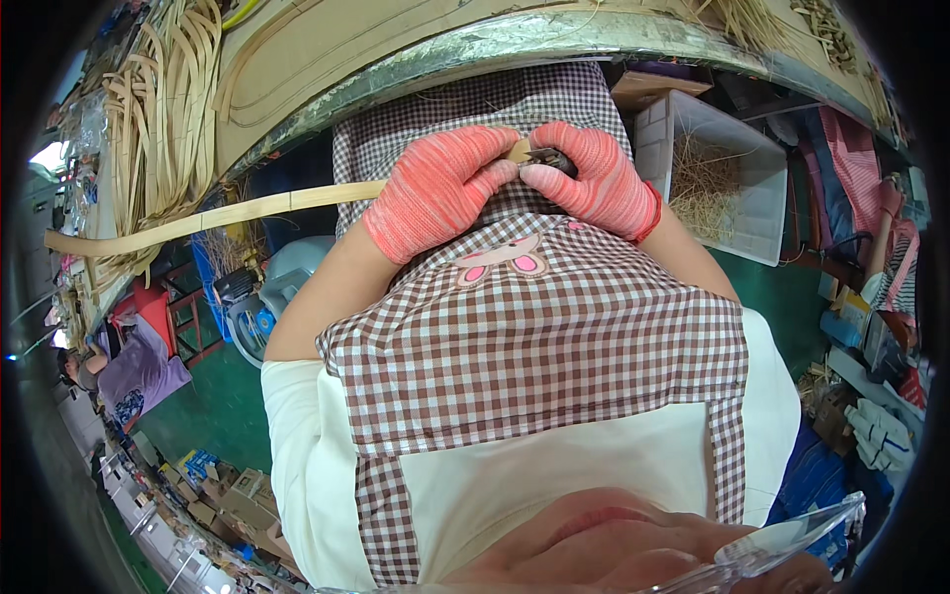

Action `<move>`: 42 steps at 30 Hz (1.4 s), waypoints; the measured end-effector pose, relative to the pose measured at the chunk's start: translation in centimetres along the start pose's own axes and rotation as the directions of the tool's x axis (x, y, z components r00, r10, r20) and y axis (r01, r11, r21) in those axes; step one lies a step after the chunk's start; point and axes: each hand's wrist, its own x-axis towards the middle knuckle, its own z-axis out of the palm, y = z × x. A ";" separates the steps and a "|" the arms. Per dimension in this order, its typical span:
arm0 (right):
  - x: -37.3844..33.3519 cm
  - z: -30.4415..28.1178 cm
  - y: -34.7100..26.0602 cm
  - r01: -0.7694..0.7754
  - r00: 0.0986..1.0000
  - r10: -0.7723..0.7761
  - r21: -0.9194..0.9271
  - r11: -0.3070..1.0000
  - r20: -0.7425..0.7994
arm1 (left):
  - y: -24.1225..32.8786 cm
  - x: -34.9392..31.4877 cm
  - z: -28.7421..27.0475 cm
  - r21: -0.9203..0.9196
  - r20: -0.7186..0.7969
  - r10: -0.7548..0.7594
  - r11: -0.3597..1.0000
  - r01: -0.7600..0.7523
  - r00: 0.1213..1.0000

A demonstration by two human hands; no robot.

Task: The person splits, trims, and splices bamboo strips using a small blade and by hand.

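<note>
1. Grips 1 long, pale, flat strip [257, 206] in the gloved left hand [445, 185], with fingers curled around it and a short end poking out between the 2 hands.
2. Clasps a small dark tool [556, 159] in the gloved right hand [596, 176], just beside the strip's end; too covered to tell its exact kind, or whether touching the strip.
3. Holds both hands close together above the checked apron [544, 332], near the edge of the workbench [475, 57].
4. Could nick a left fingertip, given so little room between tool and fingers.
5. Could split or gouge the strip's end by pressing too hard or twisting off line.
6. Could snag the long free part, running out leftward to the bundle of strips [163, 114], by pulling sideways.
7. Could lose control of the strip's angle through a loose left grip.
</note>
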 end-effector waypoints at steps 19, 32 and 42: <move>0.0 0.2 0.2 0.026 0.999 -0.025 0.036 0.999 -0.022 | -0.3 0.0 0.1 0.031 -0.006 0.017 0.999 -0.017 1.000; 0.2 0.1 0.3 -0.003 1.000 0.004 -0.020 1.000 0.025 | -0.3 -0.1 0.1 0.057 0.042 -0.021 0.998 0.019 0.999; 1.0 -0.2 0.3 0.087 0.996 -0.088 -0.172 0.981 0.007 | 0.4 0.9 -0.2 0.150 0.048 0.016 0.988 -0.023 0.999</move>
